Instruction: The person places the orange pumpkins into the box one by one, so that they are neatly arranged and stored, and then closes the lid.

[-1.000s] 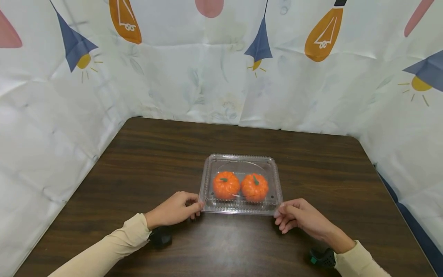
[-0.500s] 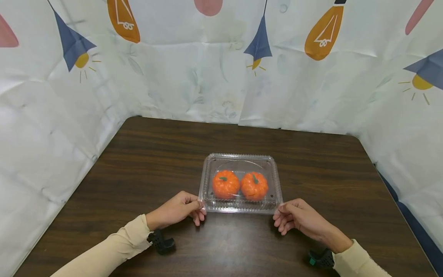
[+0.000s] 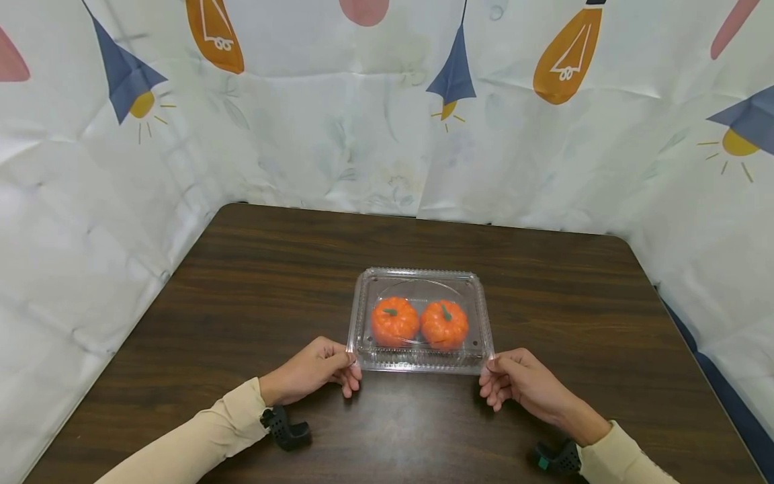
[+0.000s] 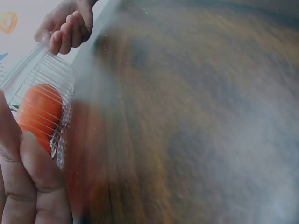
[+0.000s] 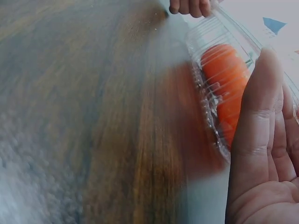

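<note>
A clear plastic clamshell container (image 3: 417, 368) lies at the middle of the table, its lid down over two small orange pumpkins. The left pumpkin (image 3: 394, 323) and the right pumpkin (image 3: 444, 325) sit side by side, each with a green stem. My left hand (image 3: 314, 371) pinches the rim at the near left corner between thumb and fingers. At the near right corner, my right hand (image 3: 532, 384) pinches the rim in the same way. Through the ridged wall in the left wrist view, one pumpkin (image 4: 42, 112) shows close beside my fingers (image 4: 44, 172).
The dark wood-grain table (image 3: 272, 269) reaches back to a white printed curtain (image 3: 338, 148) that hangs along its back and sides. Black wrist mounts (image 3: 287, 430) hang beneath both cuffs, close over the tabletop.
My left hand has turned slightly at the corner, and its lower fingers have moved right, below the front rim. The container and my right hand have stayed almost in place.
</note>
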A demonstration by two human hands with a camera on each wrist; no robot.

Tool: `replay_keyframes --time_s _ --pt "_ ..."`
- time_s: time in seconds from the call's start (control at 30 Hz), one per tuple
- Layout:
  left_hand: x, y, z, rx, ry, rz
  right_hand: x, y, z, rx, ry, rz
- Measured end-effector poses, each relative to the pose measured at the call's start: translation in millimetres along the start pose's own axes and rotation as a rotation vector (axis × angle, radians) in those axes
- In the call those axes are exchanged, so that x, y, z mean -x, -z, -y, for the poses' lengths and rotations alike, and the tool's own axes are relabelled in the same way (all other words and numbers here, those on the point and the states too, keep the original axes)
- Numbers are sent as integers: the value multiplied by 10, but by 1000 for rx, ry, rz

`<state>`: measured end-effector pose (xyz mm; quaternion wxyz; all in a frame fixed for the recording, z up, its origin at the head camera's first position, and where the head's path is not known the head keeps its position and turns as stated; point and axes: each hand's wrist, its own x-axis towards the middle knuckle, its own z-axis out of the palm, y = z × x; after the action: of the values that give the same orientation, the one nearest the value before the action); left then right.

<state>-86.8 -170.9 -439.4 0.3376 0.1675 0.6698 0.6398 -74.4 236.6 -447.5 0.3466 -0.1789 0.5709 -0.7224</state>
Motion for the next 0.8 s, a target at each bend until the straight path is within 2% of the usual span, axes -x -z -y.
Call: replay_keyframes --time_s 0.37,0.6,0.8 --pt "-27 49 22 16 25 22 -15 7 40 -7 -19 -1" --pt "-29 47 2 41 82 -5 -24 16 76 -61 -126 -33" --pt "22 85 -17 49 116 11 13 60 110 -49 -201 -82"
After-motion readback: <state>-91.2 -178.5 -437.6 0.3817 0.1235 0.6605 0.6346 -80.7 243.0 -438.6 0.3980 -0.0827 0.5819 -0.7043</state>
